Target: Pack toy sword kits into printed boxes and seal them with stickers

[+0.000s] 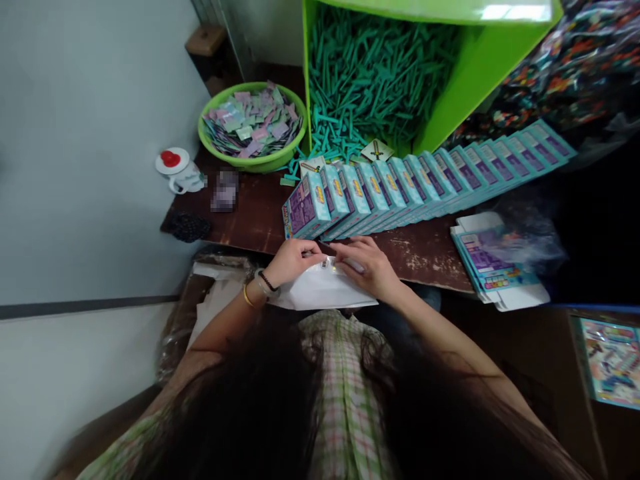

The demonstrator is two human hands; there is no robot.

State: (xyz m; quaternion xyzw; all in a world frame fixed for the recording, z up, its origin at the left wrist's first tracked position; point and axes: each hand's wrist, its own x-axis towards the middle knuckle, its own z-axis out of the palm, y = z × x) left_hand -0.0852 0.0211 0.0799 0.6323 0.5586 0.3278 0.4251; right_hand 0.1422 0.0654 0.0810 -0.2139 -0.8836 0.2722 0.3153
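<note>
At the near edge of the wooden table (250, 220), both of the person's hands meet over a white flat piece (320, 290), probably an unfolded carton or bag, lying half off the edge toward the lap. Left hand (293, 260) pinches closed on its top edge; bracelets on that wrist. Right hand (367, 267) presses fingers curled down on the same top edge, touching something small and dark between the two hands, too small to identify.

Just beyond the hands: a slanted row of teal boxes (425, 177), leaning on each other like dominoes, running from near the left hand up to the right. Behind them a green bin (480, 67) on its side, full of teal sticks (370, 80), some spilled onto the table. Green basin (253, 160) of small pastel packets (250, 120) sits left of the bin. White cup with red lid (173, 163) near the table's left edge. Stack of flat carton blanks (493, 267) at right, overhanging the edge.

Risks, judged: the white piece has little table support, so a loosened pinch could let it slide into the lap. A knuckle bumping the nearest box could topple the leaning row. The overhanging blanks could slip off if nudged by the right elbow.
</note>
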